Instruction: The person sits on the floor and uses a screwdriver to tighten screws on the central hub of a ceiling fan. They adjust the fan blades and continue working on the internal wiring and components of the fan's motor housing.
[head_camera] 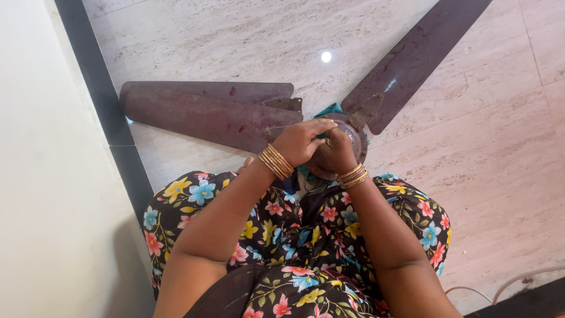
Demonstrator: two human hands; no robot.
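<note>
Both forearms ran from six o'clock up toward twelve and met just above the centre of the view. The left hand [299, 143] lay palm down, its fingers [321, 126] stretched toward three o'clock over the right. The right hand [336, 152] sat curled beneath it, knuckles up. Each wrist carried a stack of gold bangles [275, 161], and both elbows were bent.

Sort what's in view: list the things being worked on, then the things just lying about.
In hand:
ceiling fan hub, under left hand and right hand
fan blades
teal cloth by the hub

Lying about:
white cable on marble floor
</note>
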